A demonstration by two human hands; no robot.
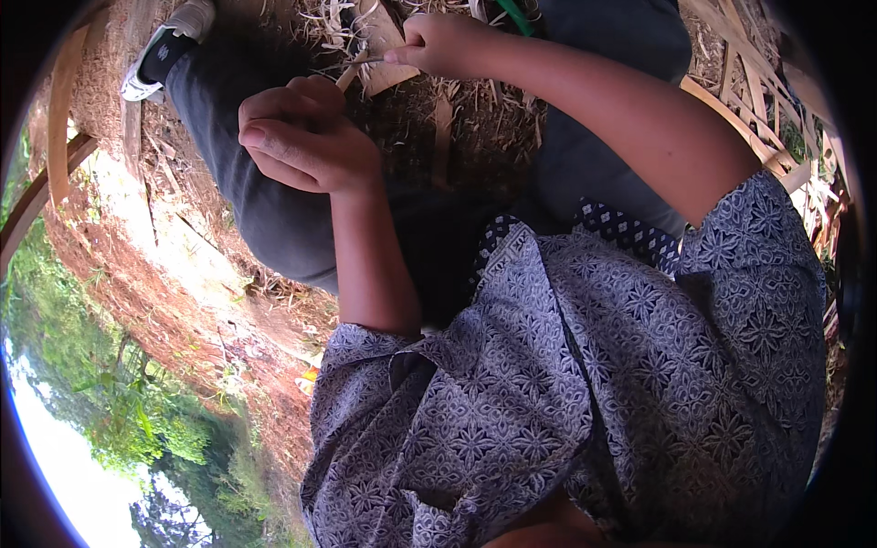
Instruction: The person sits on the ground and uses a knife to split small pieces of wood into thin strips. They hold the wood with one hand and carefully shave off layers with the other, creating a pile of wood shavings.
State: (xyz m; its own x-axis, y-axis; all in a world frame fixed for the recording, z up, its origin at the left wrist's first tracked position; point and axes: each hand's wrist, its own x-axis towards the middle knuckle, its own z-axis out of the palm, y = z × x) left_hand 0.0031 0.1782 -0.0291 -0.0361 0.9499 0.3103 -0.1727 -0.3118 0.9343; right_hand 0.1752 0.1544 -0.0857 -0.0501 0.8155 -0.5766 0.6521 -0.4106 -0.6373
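Your left hand (306, 137) is curled shut around one end of a thin bamboo strip (352, 73); your right hand (438, 41) pinches its other end closed, above your knees over the littered ground (475, 128).

Single head-worn fisheye view, looking steeply down the wearer's own patterned shirt (585, 384) and lap. Close range; ground (183, 274) bends at the left rim. No second view to overlap.

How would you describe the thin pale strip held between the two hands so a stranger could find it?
Start at the dark grey trousers. Above the knees, the left hand and right hand meet; between them runs the thin pale bamboo strip. Unlike the loose shavings on the ground, it is gripped and raised.
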